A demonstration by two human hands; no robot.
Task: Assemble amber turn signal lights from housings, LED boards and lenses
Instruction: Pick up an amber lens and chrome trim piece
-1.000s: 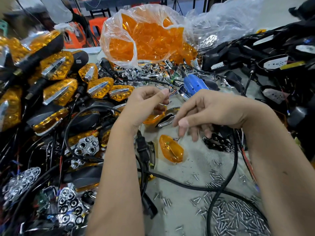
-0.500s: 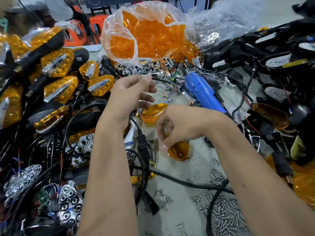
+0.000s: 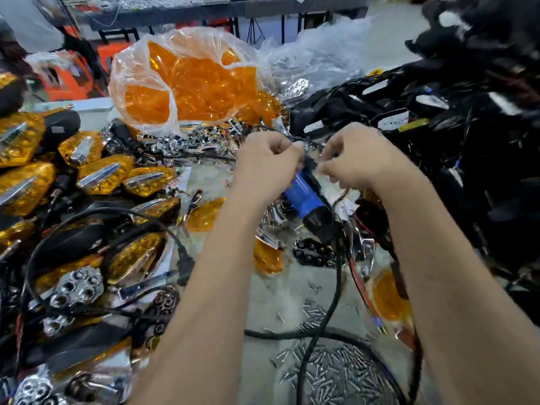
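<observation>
**Both hands raised over the blue screwdriver**

Head view: the left hand (image 3: 267,159) and right hand (image 3: 355,157) were curled close together above the blue electric screwdriver (image 3: 306,194), apparently pinching something small between them; motion blur hid what. Finished amber turn signals (image 3: 96,173) lay heaped to the left, a bag of amber lenses (image 3: 198,83) stood behind, black housings (image 3: 438,118) were piled right, and screws (image 3: 336,372) were scattered nearer the person.

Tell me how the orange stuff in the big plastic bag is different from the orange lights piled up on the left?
The lenses in the bag are bare, plain orange pieces; the finished lights have silver strips across them and black housings. The bagged lenses sit wrapped in clear plastic; the finished lights lie loose in the open. Both are amber.
</observation>
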